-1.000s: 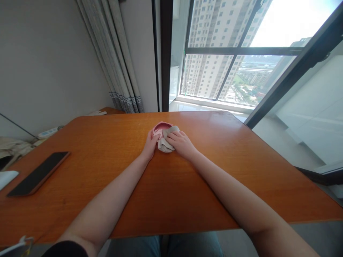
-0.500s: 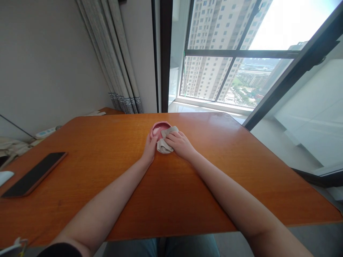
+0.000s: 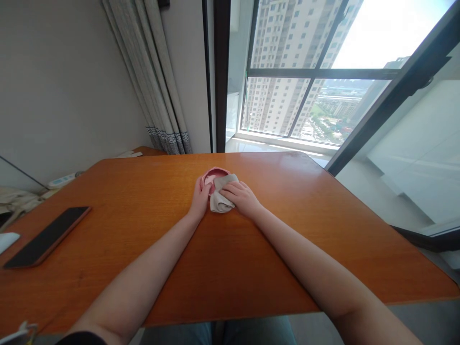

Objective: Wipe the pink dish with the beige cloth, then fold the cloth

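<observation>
A pink bowl-like dish [image 3: 210, 178] stands on the wooden table, tilted a little toward me. Its left rim is gripped by my left hand [image 3: 200, 197], thumb on the inner side and fingers around the outside. A light grey cloth [image 3: 220, 202] lies bunched over the right part of the dish and hangs over its near edge. My right hand [image 3: 243, 197] is closed on the cloth, pressing it against the dish with the fingers pointing left. The cloth and the hand hide the dish's right side.
The wooden table [image 3: 151, 191] stretches out on all sides. At its left lies a flat black slab with a brown edge [image 3: 48, 237], beside a white object [image 3: 7, 241]. A power strip [image 3: 62, 181] sits beyond the left edge. Curtain [image 3: 158, 96] and window stand behind.
My right hand and the cloth have shifted slightly on the dish, and the cloth now spreads flatter and lower over its near edge. My left hand keeps its hold.
</observation>
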The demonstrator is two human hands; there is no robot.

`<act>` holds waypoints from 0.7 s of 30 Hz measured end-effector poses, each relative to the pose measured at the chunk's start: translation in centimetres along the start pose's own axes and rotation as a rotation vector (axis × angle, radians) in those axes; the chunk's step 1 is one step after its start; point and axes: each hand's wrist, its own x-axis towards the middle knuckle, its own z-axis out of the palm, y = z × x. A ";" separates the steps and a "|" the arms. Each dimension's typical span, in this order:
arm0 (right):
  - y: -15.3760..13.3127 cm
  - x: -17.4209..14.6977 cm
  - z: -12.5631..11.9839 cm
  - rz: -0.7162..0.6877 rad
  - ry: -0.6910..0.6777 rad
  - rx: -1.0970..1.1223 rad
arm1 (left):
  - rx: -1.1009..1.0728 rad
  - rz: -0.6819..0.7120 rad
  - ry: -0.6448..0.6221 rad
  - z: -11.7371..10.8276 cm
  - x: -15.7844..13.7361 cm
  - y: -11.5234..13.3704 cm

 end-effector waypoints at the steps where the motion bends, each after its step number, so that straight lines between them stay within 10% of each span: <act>1: -0.1 -0.2 -0.1 0.045 0.044 0.014 | -0.022 -0.014 -0.007 0.0 0.0 0.0; 17: -4.0 1.5 2.2 0.314 -0.026 0.051 | -0.311 -0.209 0.222 0.7 -0.2 -0.2; 21: -4.3 1.8 3.0 0.357 0.014 0.014 | -0.337 -0.243 0.104 1.0 -0.5 0.0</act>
